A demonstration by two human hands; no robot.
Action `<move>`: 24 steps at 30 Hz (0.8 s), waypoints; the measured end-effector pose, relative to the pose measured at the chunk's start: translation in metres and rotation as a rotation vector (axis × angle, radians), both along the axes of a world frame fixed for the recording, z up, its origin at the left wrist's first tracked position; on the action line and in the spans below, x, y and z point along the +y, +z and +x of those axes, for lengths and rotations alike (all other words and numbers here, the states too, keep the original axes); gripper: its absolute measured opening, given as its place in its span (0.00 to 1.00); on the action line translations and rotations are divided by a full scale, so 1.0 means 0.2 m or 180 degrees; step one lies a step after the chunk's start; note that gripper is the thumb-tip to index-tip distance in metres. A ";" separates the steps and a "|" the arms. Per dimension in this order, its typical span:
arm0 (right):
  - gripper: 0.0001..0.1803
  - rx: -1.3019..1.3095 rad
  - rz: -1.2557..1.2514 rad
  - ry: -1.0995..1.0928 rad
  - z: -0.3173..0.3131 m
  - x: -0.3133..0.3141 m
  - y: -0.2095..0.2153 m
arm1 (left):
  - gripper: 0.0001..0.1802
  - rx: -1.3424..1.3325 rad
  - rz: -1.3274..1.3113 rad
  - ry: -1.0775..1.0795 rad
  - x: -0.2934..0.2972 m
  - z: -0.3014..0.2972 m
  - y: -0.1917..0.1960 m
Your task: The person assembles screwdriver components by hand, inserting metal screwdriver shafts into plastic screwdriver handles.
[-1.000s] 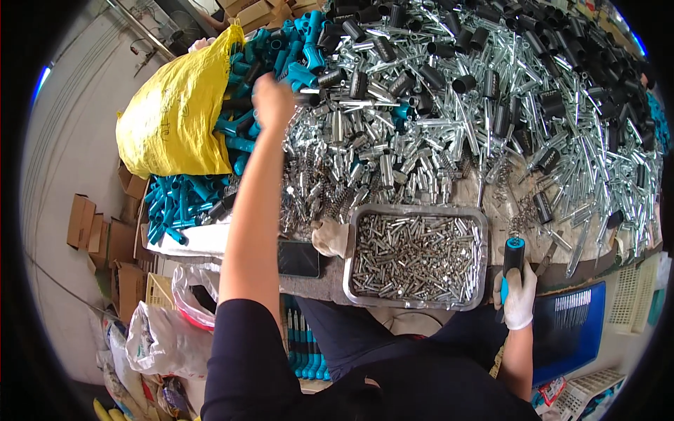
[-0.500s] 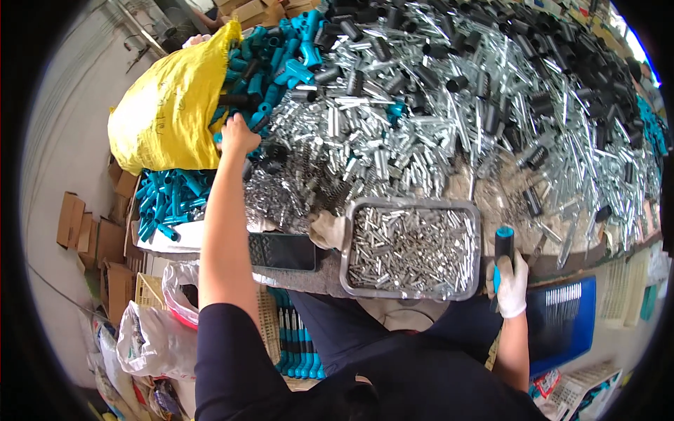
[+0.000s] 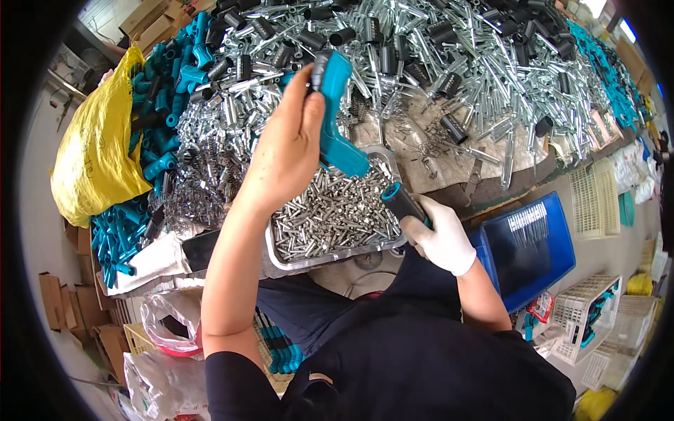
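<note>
Two hands: both are closed, each around its own part, above the near edge of the bench.
Left hand [image 3: 284,158]: bare, your fingers are wrapped around a teal pistol-shaped handle [image 3: 335,116], lifted clear of the heap with its grip end pointing toward 5 o'clock.
Right hand [image 3: 441,238]: in a white glove, closed on a dark cylinder with a teal tip [image 3: 401,201], whose tip points toward 10 o'clock, just short of the handle's lower end.
Progress: by my judgement you are early in joining this pair; the two parts are near but not touching, and nothing shows them fitted.
Left to do: a large stock of loose parts lies unassembled, so most of the work looks ahead of you.
Tray [image 3: 281,256]: a metal tray full of small silver screws sits directly under your hands.
Teal handles [image 3: 158,151]: more are heaped at 10 o'clock, beside a yellow bag [image 3: 95,154].
Metal tubes [image 3: 491,70]: a wide pile of bright tubes and black sleeves spreads from 12 to 2 o'clock.
Blue crate [image 3: 533,245]: at 4 o'clock, beside your right forearm.
</note>
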State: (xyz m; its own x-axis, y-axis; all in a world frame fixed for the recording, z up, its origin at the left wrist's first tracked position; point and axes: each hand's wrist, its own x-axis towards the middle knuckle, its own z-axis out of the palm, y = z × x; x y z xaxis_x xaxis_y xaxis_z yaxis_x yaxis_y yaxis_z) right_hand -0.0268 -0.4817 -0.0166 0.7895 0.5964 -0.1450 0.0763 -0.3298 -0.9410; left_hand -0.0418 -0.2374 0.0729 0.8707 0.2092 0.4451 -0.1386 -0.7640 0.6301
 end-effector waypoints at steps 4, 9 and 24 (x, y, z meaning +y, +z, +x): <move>0.25 -0.0176 -0.0236 0.0179 -0.04 -0.03 0.09 | 0.25 0.0341 -0.0252 -0.0087 -0.09 -0.01 0.02; 0.25 -0.0400 0.0064 -0.0065 -0.10 0.03 0.07 | 0.24 0.0673 -0.0076 -0.0053 -0.20 -0.03 -0.02; 0.15 0.2184 0.0458 0.0497 -0.08 0.06 0.12 | 0.28 0.0082 0.0104 0.0398 -0.21 -0.07 -0.14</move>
State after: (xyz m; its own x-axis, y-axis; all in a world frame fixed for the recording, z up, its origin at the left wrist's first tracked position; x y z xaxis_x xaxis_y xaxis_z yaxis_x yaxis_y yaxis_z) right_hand -0.0419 -0.4698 0.0075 0.4523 0.7455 -0.4895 -0.5119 -0.2324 -0.8270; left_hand -0.0567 -0.2788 0.0455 0.8500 0.3025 0.4313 -0.0250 -0.7946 0.6066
